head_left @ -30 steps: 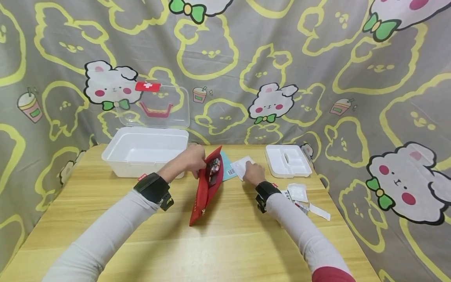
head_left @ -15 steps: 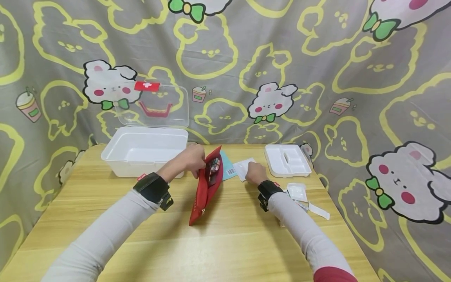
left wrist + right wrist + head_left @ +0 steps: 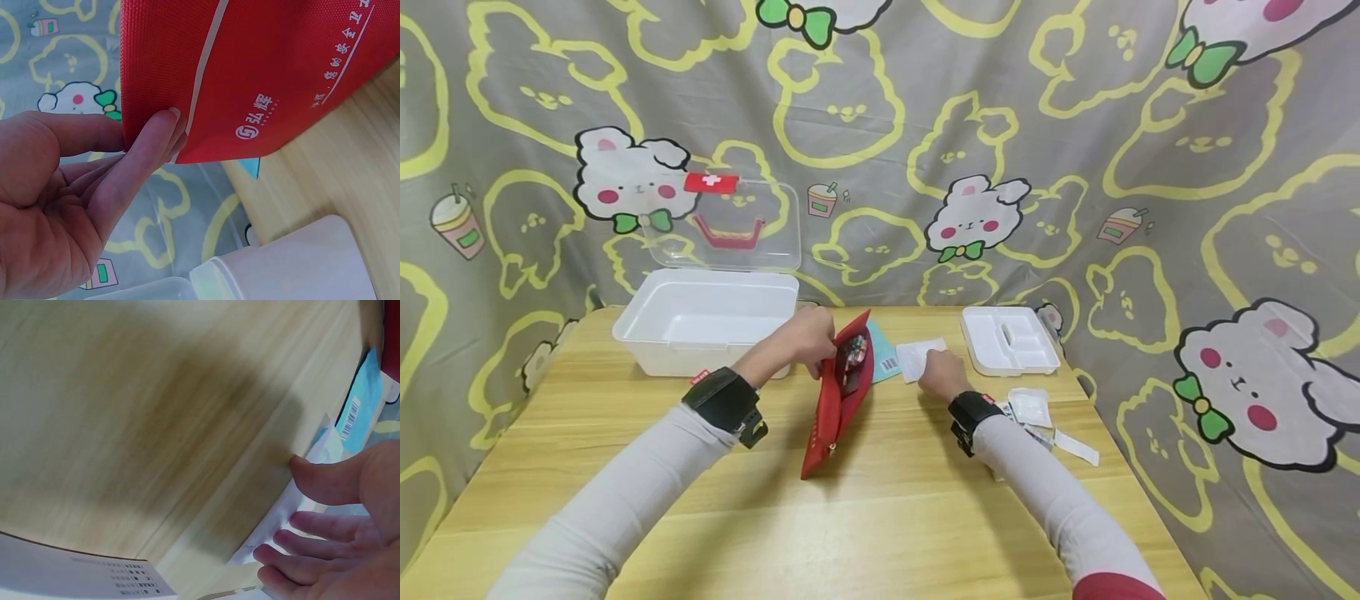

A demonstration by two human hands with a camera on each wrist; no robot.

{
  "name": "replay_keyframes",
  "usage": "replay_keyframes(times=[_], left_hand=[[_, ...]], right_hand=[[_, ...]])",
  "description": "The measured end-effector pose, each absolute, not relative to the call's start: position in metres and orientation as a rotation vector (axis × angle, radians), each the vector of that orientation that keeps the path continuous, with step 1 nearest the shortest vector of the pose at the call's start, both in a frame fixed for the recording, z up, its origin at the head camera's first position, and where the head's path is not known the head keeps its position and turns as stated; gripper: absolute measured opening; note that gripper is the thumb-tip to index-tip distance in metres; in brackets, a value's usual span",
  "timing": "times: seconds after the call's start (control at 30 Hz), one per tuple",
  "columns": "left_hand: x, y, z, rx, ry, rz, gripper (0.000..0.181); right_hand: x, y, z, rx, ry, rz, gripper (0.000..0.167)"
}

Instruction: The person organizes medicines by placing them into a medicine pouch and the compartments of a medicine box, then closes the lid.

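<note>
My left hand (image 3: 808,337) pinches the top edge of a red pouch (image 3: 829,408), which stands upright on the table with its mouth parted and small packed items inside. In the left wrist view, thumb and fingers grip a corner of the pouch (image 3: 250,75), printed with white lettering. My right hand (image 3: 944,372) is on a white flat packet (image 3: 913,358) lying on the table. In the right wrist view the fingertips rest along the packet's (image 3: 281,519) edge, fingers loosely bent. A light-blue packet with a barcode (image 3: 886,360) lies between the pouch and the white packet.
A white box (image 3: 700,358) with its clear lid raised stands at the back left. A white compartment tray (image 3: 992,361) sits at the back right. Beside my right forearm lie a clear-wrapped white packet (image 3: 1028,407), a white strip (image 3: 1077,447) and other small packages.
My right hand has shifted slightly, and the white packet has turned a little and lies flatter under it. The left hand and the pouch stay put.
</note>
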State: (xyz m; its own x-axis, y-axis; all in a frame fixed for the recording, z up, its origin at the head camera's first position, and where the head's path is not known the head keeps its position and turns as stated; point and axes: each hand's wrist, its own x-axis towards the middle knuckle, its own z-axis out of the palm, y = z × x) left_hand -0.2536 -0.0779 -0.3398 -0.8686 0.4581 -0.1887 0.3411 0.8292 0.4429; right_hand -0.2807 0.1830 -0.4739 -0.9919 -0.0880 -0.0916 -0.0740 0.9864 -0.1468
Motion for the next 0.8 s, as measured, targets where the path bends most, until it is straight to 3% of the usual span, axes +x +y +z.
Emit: replay_keyframes(times=[0.8], left_hand=[[-0.256, -0.081, -0.341, 0.606, 2.716, 0.612, 0.026]], right_hand=[[-0.275, 0.176, -0.494, -0.264, 3.126, 0.031, 0.014]])
